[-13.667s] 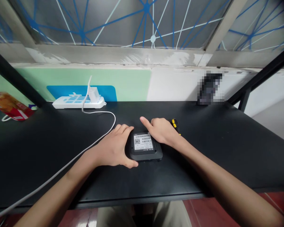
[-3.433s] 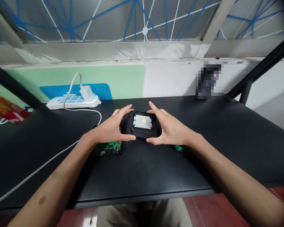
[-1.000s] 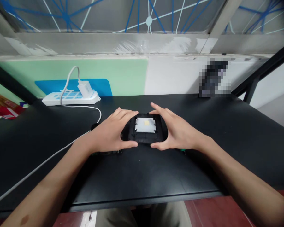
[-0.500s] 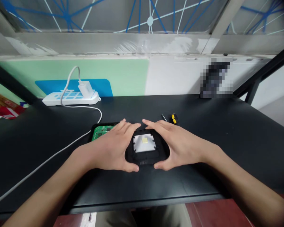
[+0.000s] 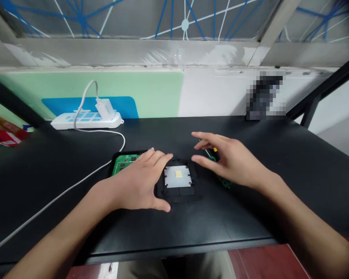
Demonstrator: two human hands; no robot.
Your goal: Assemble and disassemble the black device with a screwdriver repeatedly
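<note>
A black plastic cover (image 5: pixel 186 199) lies flat on the dark table, a silvery metal plate (image 5: pixel 171 180) with a small pale yellow square pad (image 5: pixel 178 174) at its middle. Over the cover's left side, my left hand (image 5: pixel 139 180) grips it, thumb at the near edge and fingers at the far edge. My right hand (image 5: pixel 231 161) is off the cover, fingers apart and holding nothing, above a screwdriver (image 5: pixel 226 183) whose green handle it partly hides. Left of the cover, a green circuit board (image 5: pixel 122 162) in a black housing is partly hidden behind my left hand.
A small yellow and black object (image 5: pixel 215 149) shows just behind my right hand. At the back left stands a white power strip (image 5: pixel 85 121) with a charger (image 5: pixel 104 109); its white cable (image 5: pixel 61 197) crosses the table's left. A red packet (image 5: pixel 8 133) lies far left.
My right hand has let go of the cover's right side and moved right and away, over the screwdriver. My left hand has stayed on the cover, which lies about where it was.
</note>
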